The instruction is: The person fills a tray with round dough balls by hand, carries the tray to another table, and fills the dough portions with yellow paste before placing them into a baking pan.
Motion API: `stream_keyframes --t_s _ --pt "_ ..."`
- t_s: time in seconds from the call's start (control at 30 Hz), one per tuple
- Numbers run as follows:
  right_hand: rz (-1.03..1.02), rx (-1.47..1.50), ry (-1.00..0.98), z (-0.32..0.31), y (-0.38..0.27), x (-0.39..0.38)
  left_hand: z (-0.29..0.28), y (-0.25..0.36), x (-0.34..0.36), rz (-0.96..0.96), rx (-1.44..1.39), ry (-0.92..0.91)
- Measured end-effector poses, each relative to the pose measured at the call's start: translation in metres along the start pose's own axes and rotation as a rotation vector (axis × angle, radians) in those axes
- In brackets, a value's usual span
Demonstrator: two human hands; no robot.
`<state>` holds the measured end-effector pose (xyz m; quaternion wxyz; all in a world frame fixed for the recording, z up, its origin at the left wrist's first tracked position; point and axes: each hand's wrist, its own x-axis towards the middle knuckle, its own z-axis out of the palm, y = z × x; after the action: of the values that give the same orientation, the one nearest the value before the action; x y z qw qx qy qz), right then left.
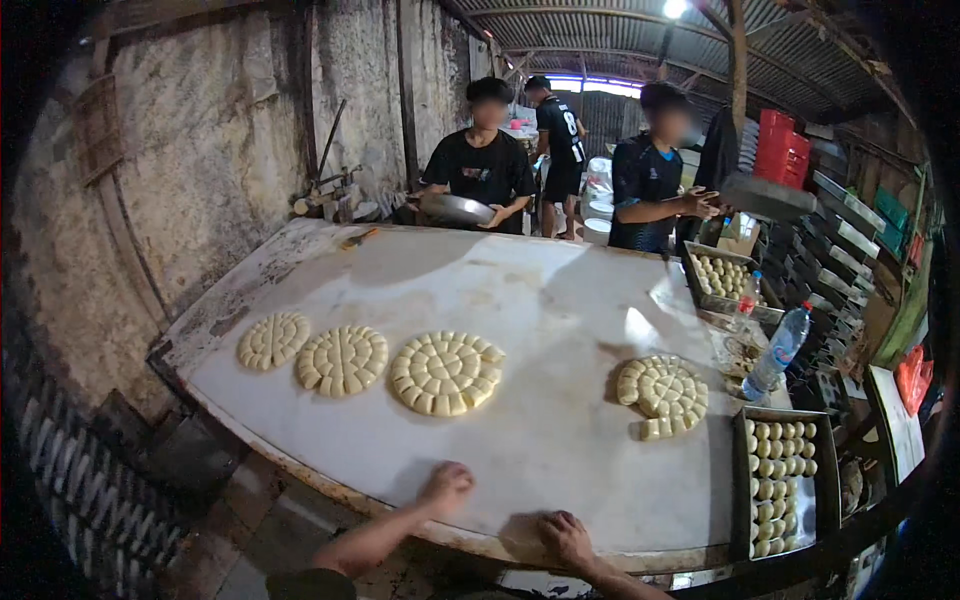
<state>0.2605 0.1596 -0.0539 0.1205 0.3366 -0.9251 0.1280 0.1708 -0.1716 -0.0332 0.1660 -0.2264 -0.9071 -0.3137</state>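
Stained wall [220, 130], corrugated roof [590, 32], bright overhead lamp [675, 8].

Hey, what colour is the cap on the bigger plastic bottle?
The cap is red; it shows best in the head view.

A bakery workshop is indicated by pale round dough arrangements [447, 373] on a whitish tabletop [545, 330] under grey corrugated roofing [610, 34].

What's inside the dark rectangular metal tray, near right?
Dark rectangular metal tray: rows of small, round, pale dough balls, mostly along its left and far sides. The tray bottom directly under them is covered, so anything there can't be seen.
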Motion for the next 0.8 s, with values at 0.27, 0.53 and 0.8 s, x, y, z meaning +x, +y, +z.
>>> stream_keyframes --t_s 0.27,0.53,0.8 --pt "0.471 0.608 -0.387 -0.139 -0.011 -0.036 0.039 0.06 0.011 -0.34 0.594 0.083" --pt "0.987 1.709 0.018 -0.147 0.028 -0.214 0.026 0.15 0.028 -1.008 -0.612 -0.317" --pt "1.039 1.314 0.689 -0.243 0.08 -0.26 0.106 0.339 0.118 -0.852 -1.611 -0.737"
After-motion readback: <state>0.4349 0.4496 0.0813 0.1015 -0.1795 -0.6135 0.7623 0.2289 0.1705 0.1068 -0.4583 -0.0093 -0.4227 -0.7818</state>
